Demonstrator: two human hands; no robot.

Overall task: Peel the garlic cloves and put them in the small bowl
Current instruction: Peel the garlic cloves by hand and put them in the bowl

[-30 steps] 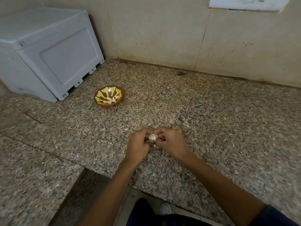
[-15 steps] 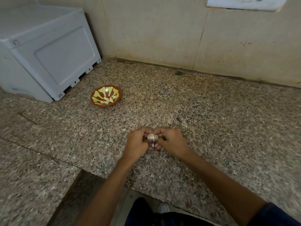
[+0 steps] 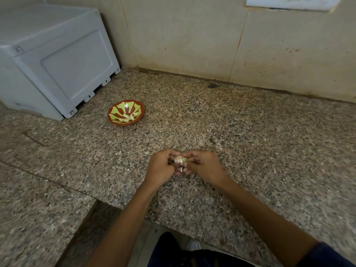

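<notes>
**Both hands grip garlic over the granite worktop**

Speckled granite worktop [image 3: 250,151] fills most of the view, its near edge stepped around a gap where a dark trouser leg and a pale shoe [image 3: 192,245] show on the floor below. Taking the small bowl [image 3: 126,112] as the landmark, everything else falls into place around it.

Nearest the camera, well to the near right of the bowl, 2 bare forearms reach in and meet over the worktop. Left hand [image 3: 160,167] and right hand [image 3: 203,165] face each other with curled fingers [image 3: 189,155], and between them they pinch a piece of garlic [image 3: 179,160]. Its top is pale and rounded; loose whitish and purplish skin hangs from its underside. Whether the hands rest on the stone or hover just above it cannot be told. A dark blue sleeve [image 3: 327,255] covers the right arm near the frame's corner.

The bowl itself stands alone on the worktop, red-brown with yellow-green petal markings, and holds several pale peeled cloves [image 3: 127,118] on its near side.

Just beyond the bowl to its left sits a grey plastic box [image 3: 57,60], reaching back to the wall. Behind the bowl rises a beige tiled wall [image 3: 183,39] with faint reddish specks, and far to the bowl's right, at the top edge, a white plate [image 3: 289,1] is fixed to that wall.
</notes>
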